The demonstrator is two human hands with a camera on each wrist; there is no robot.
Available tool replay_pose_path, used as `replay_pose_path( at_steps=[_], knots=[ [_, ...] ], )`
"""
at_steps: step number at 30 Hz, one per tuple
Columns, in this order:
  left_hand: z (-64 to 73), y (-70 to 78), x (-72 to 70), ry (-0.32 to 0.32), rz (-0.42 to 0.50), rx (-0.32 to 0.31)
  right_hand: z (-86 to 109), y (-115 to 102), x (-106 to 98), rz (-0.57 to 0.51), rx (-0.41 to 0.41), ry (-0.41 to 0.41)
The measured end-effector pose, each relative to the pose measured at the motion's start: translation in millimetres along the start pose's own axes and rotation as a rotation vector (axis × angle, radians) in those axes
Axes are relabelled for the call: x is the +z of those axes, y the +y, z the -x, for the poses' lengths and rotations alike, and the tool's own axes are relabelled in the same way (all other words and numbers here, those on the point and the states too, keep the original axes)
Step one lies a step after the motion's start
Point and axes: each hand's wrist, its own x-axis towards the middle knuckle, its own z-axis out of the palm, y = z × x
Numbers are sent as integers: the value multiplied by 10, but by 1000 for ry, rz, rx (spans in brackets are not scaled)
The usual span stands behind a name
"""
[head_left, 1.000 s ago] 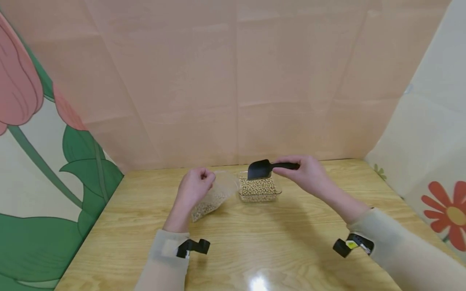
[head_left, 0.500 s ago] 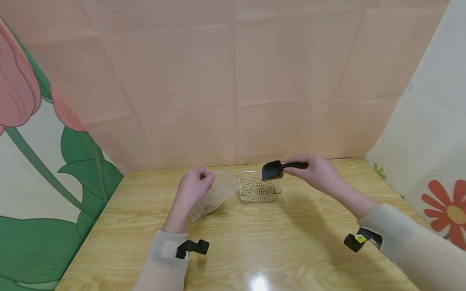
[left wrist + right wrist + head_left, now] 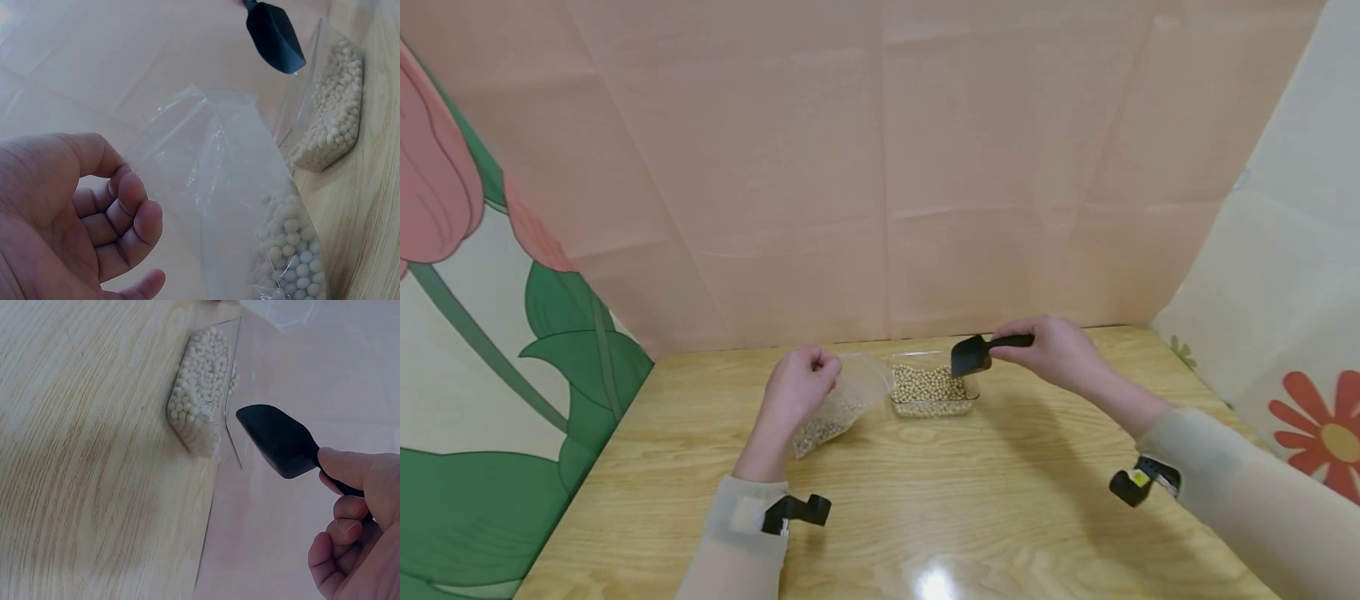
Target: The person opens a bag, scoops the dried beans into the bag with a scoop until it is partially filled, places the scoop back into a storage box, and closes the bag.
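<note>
My right hand (image 3: 1051, 354) grips the handle of a small black scoop (image 3: 972, 357), its blade tilted above the right end of a clear box (image 3: 934, 408). Pale round beads or beans (image 3: 199, 378) fill much of that box. With thumb and forefinger my left hand (image 3: 801, 382) pinches the upper edge of a clear plastic bag (image 3: 231, 131). More of the same round pieces (image 3: 294, 250) lie in the bag's lower part. In the head view the left hand covers part of the bag, which stands just left of the box.
The box and bag are on a wood-grain table (image 3: 880, 517), near its far edge. A pink cloth or sheet (image 3: 880, 167) hangs behind it. Flower-patterned panels (image 3: 1300, 292) stand at both sides. A small camera is strapped to each wrist.
The scoop and right hand have moved right, from over the middle of the box to its right end, and the blade has turned. The left hand and bag have stayed put.
</note>
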Motion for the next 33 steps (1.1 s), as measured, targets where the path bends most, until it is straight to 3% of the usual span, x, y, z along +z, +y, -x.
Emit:
replay_pose_path(
  at_steps=[21, 33],
  knots=[
    [6, 3, -5, -1, -9, 9, -135, 15, 166, 38, -49, -82],
    [4, 0, -2, -5, 0, 3, -201, -14, 267, 57, -8, -142]
  ],
)
